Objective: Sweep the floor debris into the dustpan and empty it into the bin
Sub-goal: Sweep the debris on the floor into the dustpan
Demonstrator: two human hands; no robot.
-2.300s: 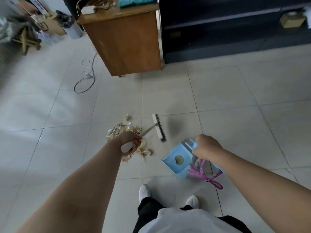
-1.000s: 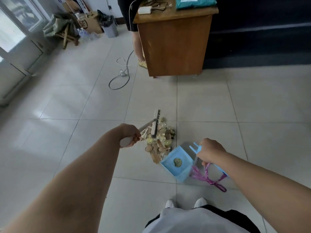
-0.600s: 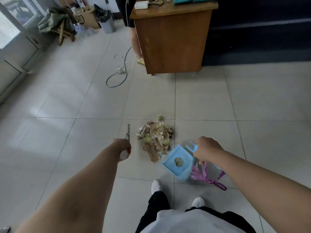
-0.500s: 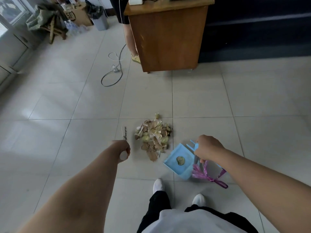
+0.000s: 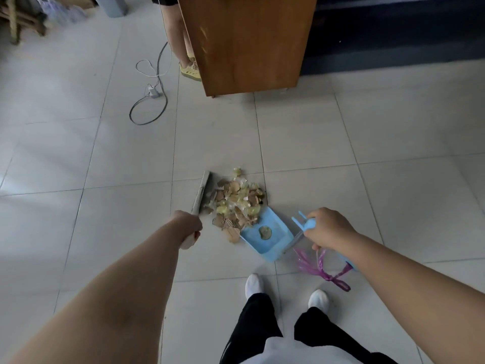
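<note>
A pile of tan and yellow-green scraps, the debris [image 5: 236,203], lies on the pale floor tiles. My left hand [image 5: 187,225] grips the white handle of a small brush [image 5: 201,192], whose head stands against the pile's left side. My right hand [image 5: 326,227] grips the handle of a light blue dustpan [image 5: 270,241] resting on the floor. The pan's open lip touches the pile's lower right edge, and one yellowish scrap lies inside it. A purple ribbon [image 5: 322,269] hangs from the dustpan handle. No bin is clearly in view.
A brown wooden cabinet [image 5: 249,43] stands straight ahead with dark shelving [image 5: 393,32] to its right. Another person's leg and yellow shoe [image 5: 189,69] are beside the cabinet. A cable and power strip [image 5: 152,93] lie on the floor at left. My white shoes [image 5: 286,290] stand just behind the dustpan.
The brush swung from the pile's far side to its left and now presses against it. The debris has shifted right up to the dustpan's lip. The dustpan stays put.
</note>
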